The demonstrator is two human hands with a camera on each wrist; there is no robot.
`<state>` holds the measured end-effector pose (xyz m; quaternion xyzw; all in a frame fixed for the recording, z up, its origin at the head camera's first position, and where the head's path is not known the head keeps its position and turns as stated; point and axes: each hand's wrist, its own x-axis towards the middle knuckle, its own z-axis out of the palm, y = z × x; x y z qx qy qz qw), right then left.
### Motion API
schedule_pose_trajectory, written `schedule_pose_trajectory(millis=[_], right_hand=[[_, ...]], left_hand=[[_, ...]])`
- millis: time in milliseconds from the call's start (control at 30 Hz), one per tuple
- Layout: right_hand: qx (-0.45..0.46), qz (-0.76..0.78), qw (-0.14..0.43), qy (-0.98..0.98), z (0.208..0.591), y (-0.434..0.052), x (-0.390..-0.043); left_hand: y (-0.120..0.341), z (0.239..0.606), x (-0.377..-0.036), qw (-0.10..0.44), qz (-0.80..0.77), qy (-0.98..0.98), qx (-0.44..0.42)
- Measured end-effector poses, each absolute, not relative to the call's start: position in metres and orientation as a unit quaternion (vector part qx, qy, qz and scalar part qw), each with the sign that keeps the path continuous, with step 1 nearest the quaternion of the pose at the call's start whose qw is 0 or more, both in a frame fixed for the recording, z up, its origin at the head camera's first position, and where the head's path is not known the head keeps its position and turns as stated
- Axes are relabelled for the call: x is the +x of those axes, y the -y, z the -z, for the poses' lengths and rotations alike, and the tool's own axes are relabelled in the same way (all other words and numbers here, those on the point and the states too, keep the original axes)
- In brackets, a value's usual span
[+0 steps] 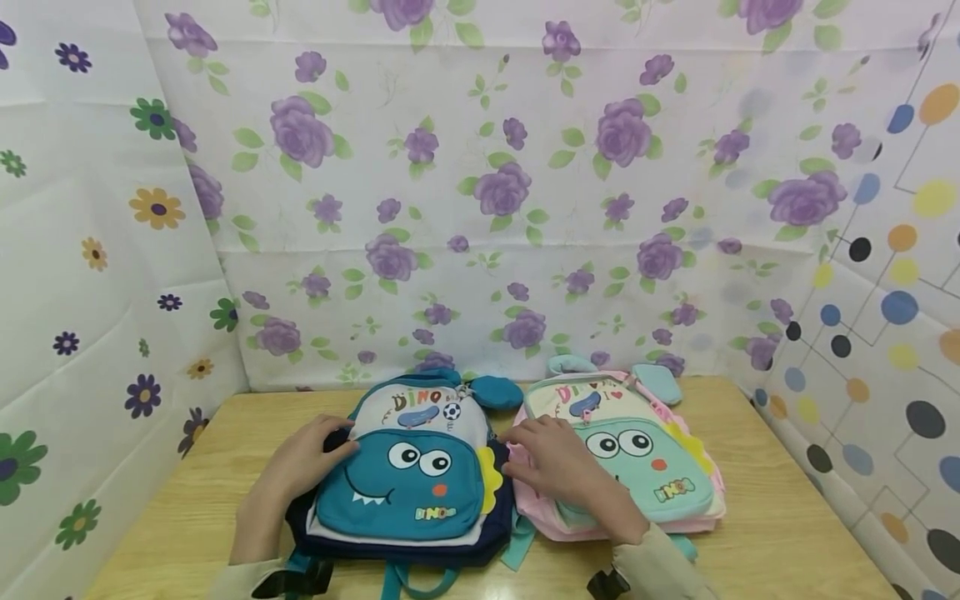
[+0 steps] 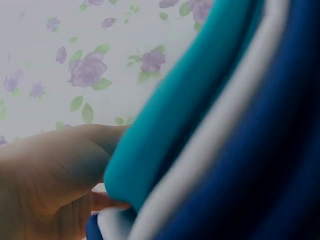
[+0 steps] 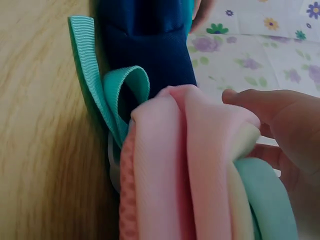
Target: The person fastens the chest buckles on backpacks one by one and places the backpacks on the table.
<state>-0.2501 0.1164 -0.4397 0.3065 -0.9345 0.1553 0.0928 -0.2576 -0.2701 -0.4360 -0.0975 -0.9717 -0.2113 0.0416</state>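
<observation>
In the head view a blue dinosaur backpack [image 1: 397, 508] lies face up on the table, its front pocket printed with eyes and a toothy mouth. My left hand [image 1: 296, 462] rests at its upper left edge, thumb towards the pocket. The left wrist view shows that hand [image 2: 60, 170] against the teal pocket edge [image 2: 165, 115], some fingers hidden. Right of it lies a pink and mint dinosaur backpack [image 1: 637, 467]. My right hand [image 1: 562, 467] reaches over its left side, fingertips by the blue backpack's right edge. In the right wrist view its fingers are loosely bent beside the pink fabric [image 3: 205, 150].
Both backpacks lie on a wooden table [image 1: 780, 500]. A teal pouch [image 1: 497, 392] and a mint pouch [image 1: 657, 384] hang at their tops. Teal straps [image 3: 90, 65] stick out between the bags. Flowered cloth [image 1: 480, 192] walls the back; patterned cloths hang at both sides.
</observation>
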Motion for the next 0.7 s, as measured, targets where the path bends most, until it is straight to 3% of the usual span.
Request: schedule_pose_trajectory(millis=[267,700], right_hand=[[0.303,-0.115,0.058,0.944,0.442,-0.105,-0.250],[0.316,-0.082,0.027,0.945,0.446,-0.095,-0.252]], left_hand=[[0.284,0.444,-0.252,0.032,0.219,0.969,-0.106],[0.312,0.447,-0.247,-0.093,0.269,0.956,-0.069]])
